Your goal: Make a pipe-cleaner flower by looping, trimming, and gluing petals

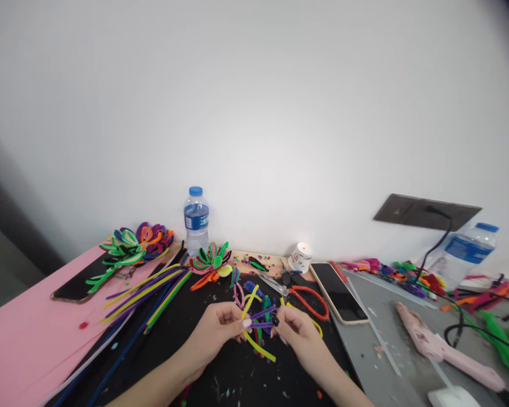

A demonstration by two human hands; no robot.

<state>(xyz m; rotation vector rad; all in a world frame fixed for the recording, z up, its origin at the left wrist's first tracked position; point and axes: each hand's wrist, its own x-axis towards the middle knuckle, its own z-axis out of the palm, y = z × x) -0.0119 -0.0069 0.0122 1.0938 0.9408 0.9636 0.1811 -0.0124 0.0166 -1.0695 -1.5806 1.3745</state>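
Head view: fingers [246, 323] masking pipe cleaners [258, 325]

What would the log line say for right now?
left hand: holds pipe cleaners | right hand: pinches same bundle | scissors behind

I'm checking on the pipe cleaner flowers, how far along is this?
Done: two finished flower clusters near the phone, and another flower by the water bottle. In hand: left hand and right hand pinch a yellow and purple bundle, partly looped. Left: a pile of straight pipe cleaners unused.
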